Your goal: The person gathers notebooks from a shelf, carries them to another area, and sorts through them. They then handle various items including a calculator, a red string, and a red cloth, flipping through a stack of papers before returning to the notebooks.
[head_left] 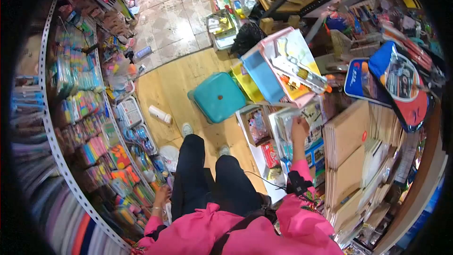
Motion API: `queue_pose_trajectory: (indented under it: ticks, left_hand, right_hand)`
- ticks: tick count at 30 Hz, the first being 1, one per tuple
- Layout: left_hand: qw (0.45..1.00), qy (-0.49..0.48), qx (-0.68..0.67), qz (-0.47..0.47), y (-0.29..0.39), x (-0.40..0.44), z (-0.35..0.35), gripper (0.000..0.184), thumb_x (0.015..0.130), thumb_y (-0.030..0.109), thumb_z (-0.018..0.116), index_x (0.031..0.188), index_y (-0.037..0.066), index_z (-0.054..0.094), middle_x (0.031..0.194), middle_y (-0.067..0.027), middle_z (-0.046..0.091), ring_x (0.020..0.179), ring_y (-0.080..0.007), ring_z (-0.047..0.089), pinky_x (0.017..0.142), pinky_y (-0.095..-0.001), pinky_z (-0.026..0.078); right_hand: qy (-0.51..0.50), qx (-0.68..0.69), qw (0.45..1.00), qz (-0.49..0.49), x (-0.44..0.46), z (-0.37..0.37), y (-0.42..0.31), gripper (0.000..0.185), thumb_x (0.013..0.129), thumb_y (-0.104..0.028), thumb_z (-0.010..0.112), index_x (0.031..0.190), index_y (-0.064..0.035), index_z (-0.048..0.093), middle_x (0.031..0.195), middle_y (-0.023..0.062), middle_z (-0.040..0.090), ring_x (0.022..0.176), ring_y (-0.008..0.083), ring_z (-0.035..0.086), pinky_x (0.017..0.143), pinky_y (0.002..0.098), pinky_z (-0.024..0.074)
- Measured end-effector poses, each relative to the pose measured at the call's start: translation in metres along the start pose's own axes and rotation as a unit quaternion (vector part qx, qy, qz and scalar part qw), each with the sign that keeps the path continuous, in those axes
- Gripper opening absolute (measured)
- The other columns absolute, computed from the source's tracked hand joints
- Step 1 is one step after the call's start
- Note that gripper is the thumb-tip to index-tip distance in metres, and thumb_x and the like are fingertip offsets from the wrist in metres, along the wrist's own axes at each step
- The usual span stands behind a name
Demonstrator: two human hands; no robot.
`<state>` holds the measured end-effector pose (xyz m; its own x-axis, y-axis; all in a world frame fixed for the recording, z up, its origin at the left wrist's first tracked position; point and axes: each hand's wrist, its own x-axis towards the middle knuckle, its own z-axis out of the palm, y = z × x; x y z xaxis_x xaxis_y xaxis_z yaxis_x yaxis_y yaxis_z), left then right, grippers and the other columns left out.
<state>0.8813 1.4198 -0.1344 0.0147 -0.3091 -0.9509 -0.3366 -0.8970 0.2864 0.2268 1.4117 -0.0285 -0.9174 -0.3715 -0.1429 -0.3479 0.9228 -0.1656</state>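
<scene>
Glossy pale flat packets (286,123) stand packed together to the right of the square teal plastic stool (222,89), and the grip of the bare right hand (300,134) is right at them. Its fingers are bent and drawn close together; whether they are clamped on a packet or only touching one, I cannot tell. Each packet looks light and thin, likely to bend a little and slide easily on its smooth wrapping. A top edge, pinched between thumb and fingertips, seems the best hold; the corners could crease if squeezed hard. Tight neighbours might drag along with it.

Further right of the stool, beyond the hand, stand tall tan cardboard-like sheets (347,134), probably stiffer and heavier as a bundle. Beside the stool's right edge, a blue plastic tray (261,73) leans near a white-and-orange plastic toy (302,73). Left of the stool and nearer the body, the bare left hand (162,194) is beside small bagged goods (123,186); its grip is too unclear to tell apart from closed.
</scene>
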Motion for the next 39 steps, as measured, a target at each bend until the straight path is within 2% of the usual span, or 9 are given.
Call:
queue_pose_trajectory:
  ticks: [9,17,19,27,29,32,35,36,39]
  left_hand:
    - [0.988,0.049,-0.112,0.097,0.180,-0.004,-0.026,0.033,0.091,0.035,0.057,0.105,0.006,0.058,0.085,0.0003,0.061,0.076,-0.0107,0.060,0.064,-0.0243,0.047]
    - [0.992,-0.119,0.043,0.001,0.203,0.076,-0.048,0.023,0.089,0.028,0.058,0.088,0.005,0.059,0.069,-0.0020,0.056,0.053,-0.0116,0.050,0.047,-0.0238,0.039]
    - [0.999,-0.036,0.012,-0.016,0.235,0.085,-0.053,0.024,0.087,0.029,0.060,0.082,0.006,0.059,0.066,-0.0026,0.057,0.054,-0.0142,0.055,0.046,-0.0251,0.041]
    - [0.995,-0.017,0.095,0.027,0.443,0.166,-0.069,0.027,0.089,0.028,0.058,0.098,0.003,0.062,0.078,-0.0040,0.063,0.062,-0.0143,0.059,0.051,-0.0267,0.046]
    - [0.992,-0.031,0.101,0.072,0.536,0.152,-0.036,0.028,0.090,0.026,0.058,0.104,0.003,0.059,0.085,-0.0052,0.063,0.070,-0.0141,0.062,0.056,-0.0247,0.047]
    - [0.989,-0.075,0.014,0.125,0.616,0.174,-0.018,0.029,0.090,0.024,0.058,0.109,0.002,0.057,0.092,-0.0057,0.064,0.076,-0.0150,0.063,0.059,-0.0235,0.047]
    - [0.983,-0.072,0.100,0.139,0.691,0.146,0.016,0.031,0.090,0.023,0.058,0.113,0.002,0.056,0.097,-0.0058,0.064,0.079,-0.0157,0.064,0.063,-0.0247,0.048]
    - [0.975,-0.084,0.135,0.158,0.699,0.146,0.018,0.031,0.091,0.023,0.057,0.114,0.002,0.056,0.097,-0.0063,0.064,0.081,-0.0161,0.064,0.067,-0.0256,0.049]
    - [0.958,-0.121,0.185,0.181,0.697,0.184,-0.003,0.035,0.090,0.025,0.058,0.114,0.000,0.058,0.102,-0.0101,0.064,0.087,-0.0174,0.064,0.076,-0.0281,0.049]
  right_hand:
    - [-0.028,-0.054,0.991,0.122,0.035,0.006,-0.001,0.054,0.071,-0.048,0.070,0.079,0.0048,0.066,0.087,0.0261,0.065,0.088,0.0398,0.063,0.078,0.0452,0.0483]
    - [-0.035,0.045,0.997,0.058,0.039,0.001,-0.008,0.043,0.066,-0.039,0.077,0.075,0.0024,0.067,0.073,0.0223,0.065,0.070,0.0372,0.065,0.066,0.0441,0.0483]
    - [0.001,0.107,0.992,0.062,0.033,0.001,-0.012,0.039,0.066,-0.036,0.077,0.071,0.0019,0.067,0.073,0.0215,0.065,0.067,0.0368,0.064,0.064,0.0441,0.0480]
    - [0.046,-0.197,0.966,0.161,0.022,0.046,0.012,0.039,0.071,-0.037,0.071,0.076,0.0011,0.068,0.085,0.0200,0.067,0.079,0.0343,0.065,0.066,0.0442,0.0504]
    - [-0.134,-0.327,0.914,0.198,0.032,0.070,0.002,0.040,0.076,-0.036,0.064,0.089,0.0016,0.067,0.099,0.0206,0.066,0.091,0.0354,0.063,0.075,0.0426,0.0516]
    - [-0.119,-0.239,0.928,0.260,0.018,0.164,0.067,0.043,0.081,-0.031,0.059,0.107,0.0025,0.061,0.111,0.0249,0.060,0.104,0.0364,0.059,0.088,0.0409,0.0486]
    - [-0.040,-0.009,0.924,0.381,0.022,0.074,-0.077,0.034,0.067,-0.019,0.066,0.098,-0.0046,0.065,0.100,0.0205,0.065,0.098,0.0329,0.061,0.083,0.0414,0.0492]
    - [-0.152,-0.088,0.952,0.249,0.026,0.071,-0.086,0.027,0.070,-0.015,0.064,0.089,0.0050,0.065,0.092,0.0249,0.065,0.090,0.0392,0.064,0.075,0.0434,0.0529]
    - [-0.374,-0.093,0.875,0.294,0.022,0.101,-0.098,0.050,0.069,-0.031,0.073,0.107,-0.0010,0.059,0.091,0.0215,0.065,0.077,0.0295,0.067,0.065,0.0408,0.0556]
